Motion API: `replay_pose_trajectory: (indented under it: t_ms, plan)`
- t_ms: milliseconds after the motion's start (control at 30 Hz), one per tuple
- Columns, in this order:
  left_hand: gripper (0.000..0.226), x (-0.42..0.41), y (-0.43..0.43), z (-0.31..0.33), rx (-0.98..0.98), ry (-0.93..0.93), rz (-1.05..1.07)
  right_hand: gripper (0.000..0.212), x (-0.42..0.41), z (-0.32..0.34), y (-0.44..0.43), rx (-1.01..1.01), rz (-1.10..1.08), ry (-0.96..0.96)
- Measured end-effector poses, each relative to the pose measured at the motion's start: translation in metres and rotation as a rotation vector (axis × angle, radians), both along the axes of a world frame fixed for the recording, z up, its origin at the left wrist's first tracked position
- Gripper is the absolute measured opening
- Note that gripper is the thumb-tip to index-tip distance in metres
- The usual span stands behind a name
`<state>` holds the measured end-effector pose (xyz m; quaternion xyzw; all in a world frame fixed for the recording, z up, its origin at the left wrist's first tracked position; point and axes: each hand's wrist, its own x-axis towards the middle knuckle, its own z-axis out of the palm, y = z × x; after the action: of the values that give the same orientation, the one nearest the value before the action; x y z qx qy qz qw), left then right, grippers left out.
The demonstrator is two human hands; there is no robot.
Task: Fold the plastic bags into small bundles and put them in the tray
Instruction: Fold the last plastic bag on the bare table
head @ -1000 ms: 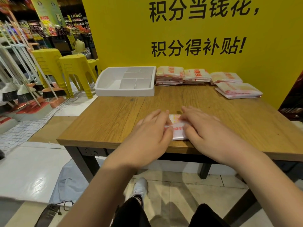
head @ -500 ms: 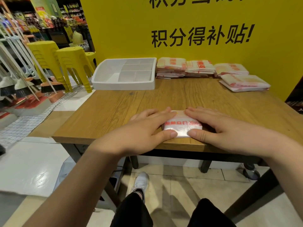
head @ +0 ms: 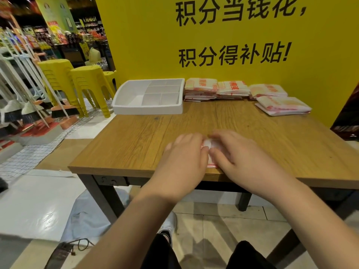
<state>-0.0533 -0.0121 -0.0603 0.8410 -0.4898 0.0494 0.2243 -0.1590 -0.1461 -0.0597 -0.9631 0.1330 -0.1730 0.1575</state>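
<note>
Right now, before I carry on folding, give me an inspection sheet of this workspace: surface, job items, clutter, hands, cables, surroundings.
Surface: wooden table, a few dark marks showing.
Job's things: one plastic bag, partly folded, near the front edge under both hands; white tray at the far left corner, no bundles visible in it; bag stacks along the far edge right of it.
Clutter: nothing seen.
Hands: left hand and right hand both lie on the bag; blur hides whether they press or pinch.
Cables: dark cable on the floor, lower left.
Surroundings: yellow board behind the table; yellow stools and brooms to the left.
</note>
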Motion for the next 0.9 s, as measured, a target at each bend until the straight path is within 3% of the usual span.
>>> replay_pose_trajectory:
  t_ms: [167,333,567,667,767,900]
  plan:
    - [0.055,0.013,0.006,0.000,0.274,0.001,-0.072,0.059,-0.001,0.008,-0.013,-0.008,0.078,0.377]
    - [0.056,0.017,0.025,0.005,0.357,0.024,-0.095,0.061,-0.016,0.014,-0.032,-0.019,0.118,0.475]
    - [0.060,0.018,0.024,0.007,0.380,0.001,-0.109,0.065,-0.019,0.006,-0.026,-0.003,0.088,0.363]
    - [0.057,0.023,0.025,-0.001,0.172,0.006,-0.099,0.066,-0.025,0.002,-0.024,0.027,0.056,0.192]
    - [0.046,0.022,0.027,-0.010,-0.104,0.023,-0.111,0.054,-0.030,0.001,-0.022,0.105,0.044,0.046]
    - [0.039,0.015,0.022,-0.013,-0.029,-0.008,-0.140,0.039,-0.023,0.001,-0.014,0.126,-0.006,0.021]
